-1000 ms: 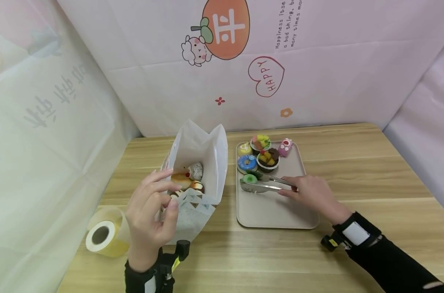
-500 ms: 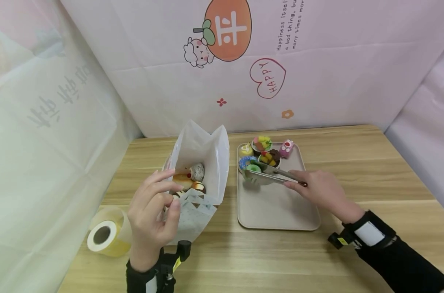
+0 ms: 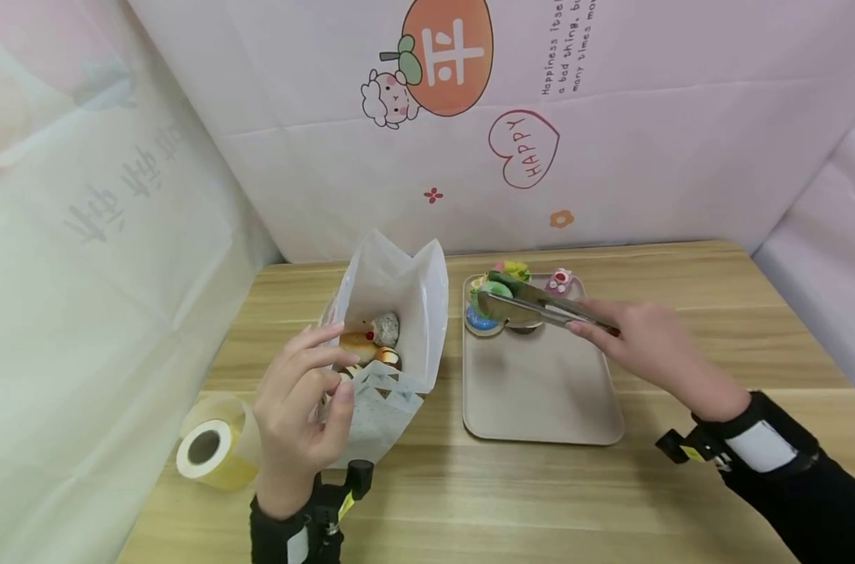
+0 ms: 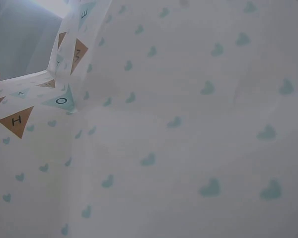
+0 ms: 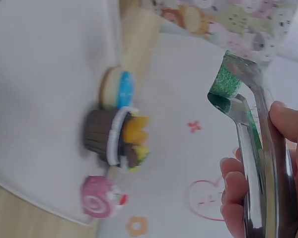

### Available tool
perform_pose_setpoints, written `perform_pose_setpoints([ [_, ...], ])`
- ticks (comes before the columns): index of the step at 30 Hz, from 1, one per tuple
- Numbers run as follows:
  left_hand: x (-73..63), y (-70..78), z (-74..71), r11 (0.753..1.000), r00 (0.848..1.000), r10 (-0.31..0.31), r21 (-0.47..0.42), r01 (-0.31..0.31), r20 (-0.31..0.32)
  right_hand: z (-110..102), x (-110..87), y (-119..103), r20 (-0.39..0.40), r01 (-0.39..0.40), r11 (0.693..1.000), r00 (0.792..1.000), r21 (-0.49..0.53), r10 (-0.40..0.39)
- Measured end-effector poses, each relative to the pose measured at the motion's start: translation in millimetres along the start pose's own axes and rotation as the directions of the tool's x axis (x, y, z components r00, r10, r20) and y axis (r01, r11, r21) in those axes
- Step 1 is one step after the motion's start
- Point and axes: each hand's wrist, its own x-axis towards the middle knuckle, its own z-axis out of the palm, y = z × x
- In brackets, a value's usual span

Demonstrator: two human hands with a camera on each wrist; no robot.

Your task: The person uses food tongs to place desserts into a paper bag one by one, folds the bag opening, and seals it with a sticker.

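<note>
My right hand (image 3: pixel 653 337) grips metal food tongs (image 3: pixel 554 304), their tips closed on a small green cake (image 3: pixel 496 291). In the right wrist view this green piece (image 5: pixel 225 80) sits between the tong ends, raised above the tray (image 3: pixel 540 407). On that tray are a blue-topped donut (image 3: pixel 482 323), a pink swirl cake (image 3: pixel 559 280) and a dark cupcake (image 5: pixel 102 130) with fruit on top, partly hidden by the tongs in the head view. My left hand (image 3: pixel 304 407) holds the near-left rim of an open white paper bag (image 3: pixel 385 419), thumb and fingers at its edge.
Inside the bag lie several pastries, among them a speckled white ball (image 3: pixel 385 329) and a long bun (image 3: pixel 358 348). A roll of yellowish tape (image 3: pixel 219 446) stands left of my left hand. Printed white cloth (image 3: pixel 611 172) hangs behind the wooden table.
The tongs have taken hold of the green cake and lifted it from the front of the cluster, up over the other cakes. The left hand and bag have hardly moved.
</note>
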Motion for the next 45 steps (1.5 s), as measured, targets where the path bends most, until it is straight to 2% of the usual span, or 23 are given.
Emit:
perform_pose_setpoints([
  [5, 0.5, -0.2, 0.4, 1.000, 1.000, -0.005, 0.000, 0.005, 0.004, -18, 6.2, -3, -0.133, 0.089, 0.995, 0.987, -0.033, -0.092],
  [10, 0.4, -0.4, 0.6, 1.000, 1.000, -0.004, -0.001, 0.004, 0.007, -34, 12.8, -7, -0.195, 0.132, 0.991, 0.971, -0.037, -0.136],
  [19, -0.5, -0.7, -3.0, 1.000, 1.000, -0.004, 0.008, 0.004, 0.018, -51, 27.6, -23, -0.226, 0.172, 0.985, 0.959, -0.023, -0.172],
  [27, -1.4, -1.4, -4.1, 1.000, 1.000, 0.008, 0.012, -0.008, 0.027, -60, 39.1, -38, -0.264, 0.240, 0.971, 0.935, -0.020, -0.236],
  [31, -0.5, -2.4, -2.0, 1.000, 1.000, 0.014, 0.005, -0.014, 0.026, -66, 41.7, -42, -0.253, 0.241, 0.970, 0.936, -0.039, -0.243],
  [38, 0.5, -3.4, -0.6, 1.000, 1.000, 0.013, 0.004, -0.013, 0.021, -75, 46.5, -50, -0.169, 0.229, 0.972, 0.957, -0.057, -0.236],
  [45, -0.5, -2.8, 0.1, 1.000, 1.000, 0.009, 0.007, -0.009, 0.021, -80, 55.1, -62, -0.107, 0.245, 0.965, 0.961, -0.090, -0.254],
])
